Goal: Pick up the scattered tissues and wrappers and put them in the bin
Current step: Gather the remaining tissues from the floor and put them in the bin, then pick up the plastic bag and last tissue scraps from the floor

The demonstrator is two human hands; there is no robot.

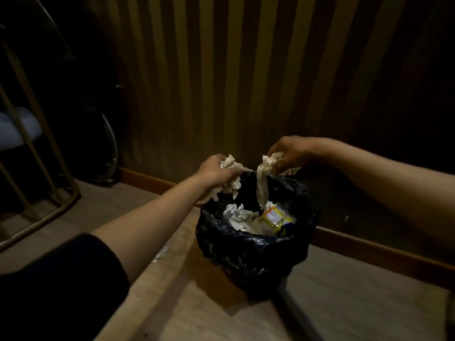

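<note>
Standing at the far left of the frame, a curved metal frame point(37, 183) rises from the pale wooden floor point(221, 316), and a small clear wrapper point(160, 253) lies on that floor just below the left forearm. Reaching in from the lower left, the left hand point(216, 172) has its fingers curled tight around a wad of crumpled white tissues point(232, 177), held over the near-left rim of the bin point(253, 254). Lined with a black plastic bag, the bin sits at centre frame beside the skirting board of the striped wall point(246, 70). Inside it lie more crumpled tissue point(237, 214) and a yellow packet point(277, 216). Coming in from the right edge, the right hand point(290, 153) is clenched on another tissue bundle point(264, 178), a long strip of which hangs down into the bin's opening. Both hands hover above the rim, near each other but apart.
</note>
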